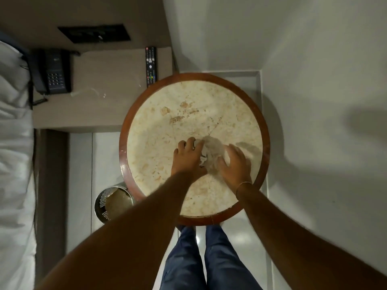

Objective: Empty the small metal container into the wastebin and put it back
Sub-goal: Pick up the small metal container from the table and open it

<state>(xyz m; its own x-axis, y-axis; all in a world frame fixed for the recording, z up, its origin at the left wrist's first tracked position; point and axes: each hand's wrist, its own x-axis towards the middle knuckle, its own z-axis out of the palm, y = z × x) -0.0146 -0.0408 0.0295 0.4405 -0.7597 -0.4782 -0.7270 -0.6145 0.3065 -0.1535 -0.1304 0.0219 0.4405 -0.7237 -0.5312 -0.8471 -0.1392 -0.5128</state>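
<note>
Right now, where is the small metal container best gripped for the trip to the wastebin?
Judging loosely: around its side wall, from the person's left, as the left hand does. Crumpled paper heaps over the small metal container, under the right hand; top access looks blocked.

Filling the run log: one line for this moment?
both hands on crumpled pale paper | round marble-topped table | perforated metal wastebin on floor, left | container hidden

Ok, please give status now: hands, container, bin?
Both hands, left and right, on blurred pale bundle on round table. Container hidden under them. Wastebin on floor, left of table. Path clear.
</note>
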